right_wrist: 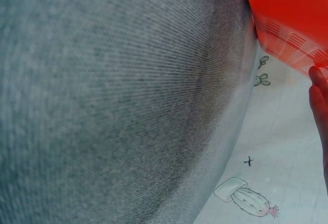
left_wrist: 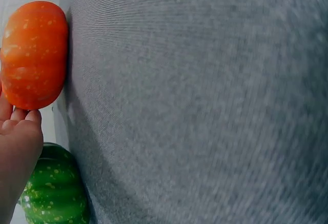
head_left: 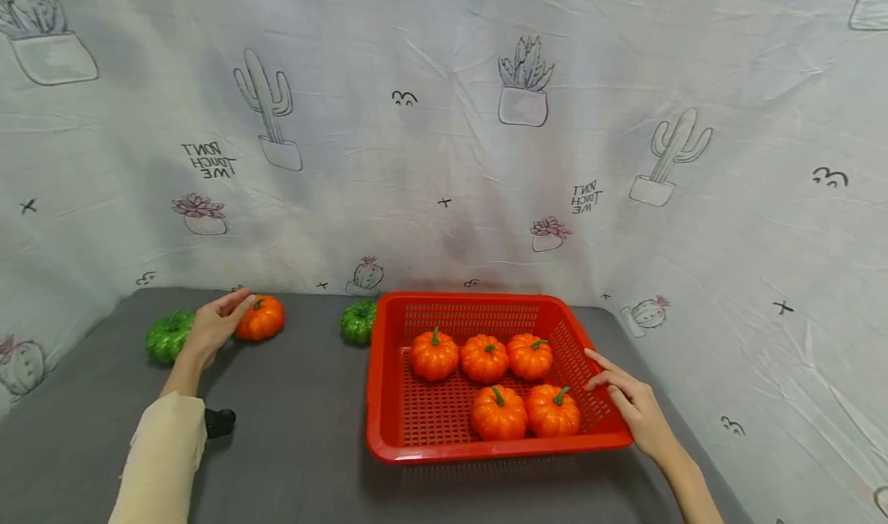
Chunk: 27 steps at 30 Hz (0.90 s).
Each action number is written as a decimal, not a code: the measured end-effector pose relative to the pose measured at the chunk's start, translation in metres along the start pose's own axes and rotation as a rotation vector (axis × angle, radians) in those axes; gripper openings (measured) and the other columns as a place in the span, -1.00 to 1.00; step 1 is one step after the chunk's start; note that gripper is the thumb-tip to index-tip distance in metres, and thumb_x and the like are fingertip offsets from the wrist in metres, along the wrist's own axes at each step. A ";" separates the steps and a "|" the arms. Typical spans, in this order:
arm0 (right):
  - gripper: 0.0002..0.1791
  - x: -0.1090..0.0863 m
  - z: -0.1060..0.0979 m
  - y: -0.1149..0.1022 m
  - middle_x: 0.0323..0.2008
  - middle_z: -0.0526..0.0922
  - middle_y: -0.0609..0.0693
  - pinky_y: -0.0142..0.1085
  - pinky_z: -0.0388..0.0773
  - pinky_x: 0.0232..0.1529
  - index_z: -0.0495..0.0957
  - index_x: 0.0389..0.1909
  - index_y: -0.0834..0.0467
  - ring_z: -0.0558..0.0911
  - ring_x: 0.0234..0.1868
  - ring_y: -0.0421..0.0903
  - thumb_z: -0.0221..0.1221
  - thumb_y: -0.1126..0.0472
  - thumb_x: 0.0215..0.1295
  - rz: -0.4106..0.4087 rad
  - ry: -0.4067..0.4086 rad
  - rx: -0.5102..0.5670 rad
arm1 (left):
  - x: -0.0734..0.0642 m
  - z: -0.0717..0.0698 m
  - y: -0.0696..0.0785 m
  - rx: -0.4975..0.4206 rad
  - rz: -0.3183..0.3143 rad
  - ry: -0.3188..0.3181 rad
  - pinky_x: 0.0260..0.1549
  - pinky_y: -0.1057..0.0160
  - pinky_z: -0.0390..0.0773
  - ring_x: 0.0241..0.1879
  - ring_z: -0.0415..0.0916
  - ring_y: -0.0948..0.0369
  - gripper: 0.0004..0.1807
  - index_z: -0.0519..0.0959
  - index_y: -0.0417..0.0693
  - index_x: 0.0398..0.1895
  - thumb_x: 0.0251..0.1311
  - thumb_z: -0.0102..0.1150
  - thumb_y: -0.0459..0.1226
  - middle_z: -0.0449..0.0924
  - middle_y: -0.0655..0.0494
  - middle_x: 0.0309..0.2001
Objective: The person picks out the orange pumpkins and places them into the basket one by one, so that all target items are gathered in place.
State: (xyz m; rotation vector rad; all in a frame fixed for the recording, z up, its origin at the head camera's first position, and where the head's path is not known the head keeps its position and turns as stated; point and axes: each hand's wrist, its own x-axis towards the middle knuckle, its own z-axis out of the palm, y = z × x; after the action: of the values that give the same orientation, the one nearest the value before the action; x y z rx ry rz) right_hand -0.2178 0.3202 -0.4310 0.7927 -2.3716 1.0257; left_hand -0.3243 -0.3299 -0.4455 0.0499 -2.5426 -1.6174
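My left hand (head_left: 213,325) reaches to the far left of the table, its fingertips right at the left side of an orange pumpkin (head_left: 264,318). In the left wrist view the fingers (left_wrist: 20,124) meet the end of that orange pumpkin (left_wrist: 36,55). A green pumpkin (head_left: 166,337) sits just left of this hand, partly covered by it. My right hand (head_left: 641,412) rests on the right rim of a red plastic basket (head_left: 388,452), with loosely extended fingers across the edge. Several orange pumpkins (head_left: 483,358) with green stems lie inside the basket.
Another green pumpkin (head_left: 358,323) stands against the basket's left side, near the back. A grey cloth (head_left: 298,431) covers the table. White fabric (head_left: 444,146) printed with cacti rises behind it and along both sides.
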 end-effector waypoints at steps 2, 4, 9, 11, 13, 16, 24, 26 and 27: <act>-0.68 0.000 0.000 0.001 0.18 0.47 0.28 -0.48 0.22 -0.16 0.61 -0.33 0.16 0.41 0.25 -0.25 -0.09 0.49 0.37 0.001 -0.003 0.002 | 0.000 0.001 -0.001 -0.004 -0.005 -0.005 0.24 -0.19 0.14 0.36 0.01 -0.24 -0.15 0.10 -0.30 0.44 0.34 -0.09 0.15 0.01 -0.33 0.42; -0.69 0.000 0.001 0.001 0.18 0.47 0.27 -0.45 0.21 -0.21 0.62 -0.33 0.16 0.42 0.24 -0.22 -0.09 0.49 0.36 -0.003 0.000 0.000 | -0.001 0.000 -0.001 0.003 -0.011 -0.011 0.24 -0.18 0.14 0.36 0.01 -0.23 -0.15 0.12 -0.29 0.43 0.32 -0.05 0.15 0.01 -0.32 0.42; -0.68 0.000 0.002 0.001 0.18 0.48 0.27 -0.43 0.19 -0.23 0.62 -0.32 0.15 0.42 0.24 -0.22 -0.09 0.47 0.36 -0.007 0.002 -0.007 | -0.003 -0.001 -0.002 0.027 -0.008 -0.050 0.23 -0.26 0.09 0.37 -0.07 -0.28 -0.16 0.19 -0.25 0.41 0.27 0.06 0.15 0.00 -0.34 0.42; -0.68 0.000 0.002 0.001 0.18 0.48 0.27 -0.43 0.18 -0.22 0.62 -0.33 0.15 0.42 0.24 -0.22 -0.09 0.47 0.37 -0.009 0.003 -0.011 | -0.003 -0.002 -0.003 0.038 0.005 -0.069 0.22 -0.27 0.10 0.37 -0.07 -0.29 -0.18 0.22 -0.25 0.40 0.26 0.09 0.13 0.03 -0.35 0.41; -0.68 0.000 0.001 0.000 0.19 0.48 0.27 -0.44 0.18 -0.22 0.62 -0.33 0.15 0.42 0.24 -0.22 -0.09 0.47 0.37 -0.008 0.005 -0.013 | -0.004 -0.002 -0.003 0.063 0.022 -0.085 0.21 -0.25 0.15 0.35 0.01 -0.27 -0.20 0.26 -0.24 0.38 0.26 0.10 0.12 0.11 -0.35 0.38; -0.68 0.000 0.001 0.000 0.19 0.47 0.27 -0.44 0.19 -0.23 0.62 -0.32 0.15 0.42 0.24 -0.23 -0.10 0.47 0.37 -0.002 -0.001 -0.011 | -0.005 -0.001 -0.005 0.102 0.062 -0.115 0.16 -0.22 0.23 0.30 0.13 -0.25 -0.25 0.31 -0.25 0.35 0.27 0.14 0.07 0.22 -0.35 0.33; -0.68 -0.002 0.001 0.002 0.19 0.46 0.29 -0.41 0.20 -0.43 0.61 -0.32 0.18 0.46 0.12 -0.23 -0.09 0.51 0.34 -0.019 -0.007 0.010 | -0.005 0.003 -0.006 0.049 0.100 -0.229 0.19 -0.32 0.10 0.35 0.00 -0.27 -0.31 0.32 -0.23 0.35 0.26 0.21 -0.05 0.16 -0.33 0.37; -0.68 -0.001 0.001 0.001 0.19 0.46 0.27 -0.40 0.18 -0.47 0.61 -0.33 0.18 0.46 0.08 -0.23 -0.09 0.52 0.34 -0.025 -0.003 0.015 | -0.004 0.005 -0.005 0.016 0.104 -0.267 0.21 -0.33 0.05 0.38 -0.04 -0.25 -0.33 0.31 -0.19 0.37 0.28 0.19 -0.06 0.15 -0.28 0.39; -0.68 -0.001 0.001 0.001 0.19 0.47 0.27 -0.41 0.18 -0.48 0.62 -0.33 0.18 0.46 0.07 -0.24 -0.09 0.52 0.34 -0.026 -0.003 0.016 | -0.004 0.006 -0.005 0.001 0.104 -0.283 0.22 -0.32 0.05 0.39 -0.04 -0.22 -0.34 0.30 -0.17 0.38 0.29 0.17 -0.06 0.14 -0.25 0.40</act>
State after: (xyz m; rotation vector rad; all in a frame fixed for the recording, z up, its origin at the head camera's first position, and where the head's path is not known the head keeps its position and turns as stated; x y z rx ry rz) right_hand -0.2178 0.3202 -0.4324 0.8283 -2.3522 1.0347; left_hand -0.3212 -0.3265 -0.4526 -0.3287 -2.6952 -1.6889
